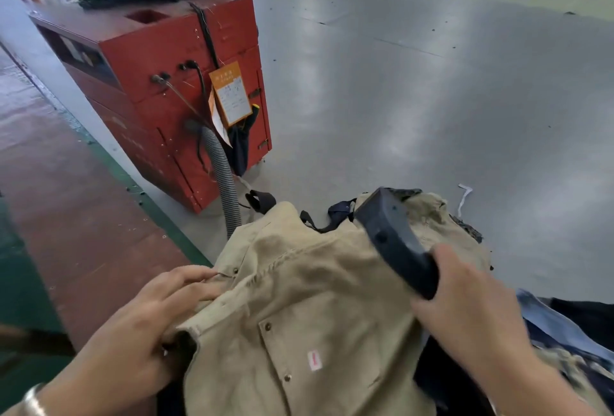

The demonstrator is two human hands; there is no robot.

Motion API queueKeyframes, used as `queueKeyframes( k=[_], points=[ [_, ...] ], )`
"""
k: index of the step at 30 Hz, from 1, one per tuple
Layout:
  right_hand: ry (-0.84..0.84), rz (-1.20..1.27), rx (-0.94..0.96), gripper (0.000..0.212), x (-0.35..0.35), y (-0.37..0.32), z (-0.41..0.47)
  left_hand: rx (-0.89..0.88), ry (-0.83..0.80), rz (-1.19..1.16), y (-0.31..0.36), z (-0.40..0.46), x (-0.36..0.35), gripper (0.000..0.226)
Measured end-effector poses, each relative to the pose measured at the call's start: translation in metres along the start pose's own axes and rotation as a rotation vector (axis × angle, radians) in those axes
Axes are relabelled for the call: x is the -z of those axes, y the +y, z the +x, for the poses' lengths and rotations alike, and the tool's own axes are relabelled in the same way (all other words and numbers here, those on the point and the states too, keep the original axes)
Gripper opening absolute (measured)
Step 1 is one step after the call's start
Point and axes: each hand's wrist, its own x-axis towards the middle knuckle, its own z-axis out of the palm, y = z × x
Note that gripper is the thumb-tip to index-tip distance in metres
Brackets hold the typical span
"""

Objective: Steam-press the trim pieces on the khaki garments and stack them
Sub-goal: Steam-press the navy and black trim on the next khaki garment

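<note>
Gripping dark steam iron handle (402,243), right hand (465,309) curled round it above khaki garment (299,309). Left hand (146,326) pinches garment's left edge, fingers bent. Red machine (159,83) stands well beyond on grey floor (432,83).

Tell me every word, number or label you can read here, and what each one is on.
No text here can be read.
Orange tag hanging on the red machine: printed lines, too small and blurred.
Small white label on the khaki garment: a pink mark, unreadable.
Faint lettering on the machine's side: too blurred.
</note>
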Motion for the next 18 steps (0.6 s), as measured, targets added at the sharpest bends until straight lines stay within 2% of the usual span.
queueKeyframes(
  k=[1, 4, 6, 8, 10, 12, 14, 16, 18],
  points=[
    [0.048, -0.005, -0.008, 0.031, 0.009, 0.008, 0.009, -0.008, 0.004, 0.018, 0.004, 0.005, 0.0, 0.049],
    [0.159, -0.028, 0.013, 0.036, 0.04, 0.032, 0.043, -0.212, 0.022, 0.206, 0.021, 0.019, -0.001, 0.032],
    [0.179, -0.03, 0.054, 0.036, 0.057, 0.041, 0.066, -0.324, 0.015, 0.279, 0.046, 0.026, -0.003, 0.031],
    [0.15, -0.021, 0.066, 0.035, 0.07, 0.042, 0.087, -0.364, -0.057, 0.292, 0.071, 0.03, -0.014, 0.034],
    [0.084, 0.013, 0.07, 0.043, 0.081, 0.041, 0.096, -0.299, -0.156, 0.29, 0.103, 0.041, -0.032, 0.031],
    [0.048, 0.051, 0.084, 0.047, 0.09, 0.039, 0.093, -0.143, -0.324, 0.228, 0.136, 0.056, -0.06, 0.036],
    [0.066, 0.071, 0.089, 0.045, 0.094, 0.039, 0.078, 0.13, -0.562, 0.064, 0.162, 0.067, -0.089, 0.031],
    [0.075, 0.102, 0.074, 0.045, 0.094, 0.039, 0.056, 0.265, -0.477, -0.157, 0.179, 0.079, -0.106, 0.035],
    [0.052, 0.121, 0.066, 0.052, 0.089, 0.038, 0.034, 0.27, -0.346, -0.378, 0.191, 0.092, -0.112, 0.045]
  ],
)
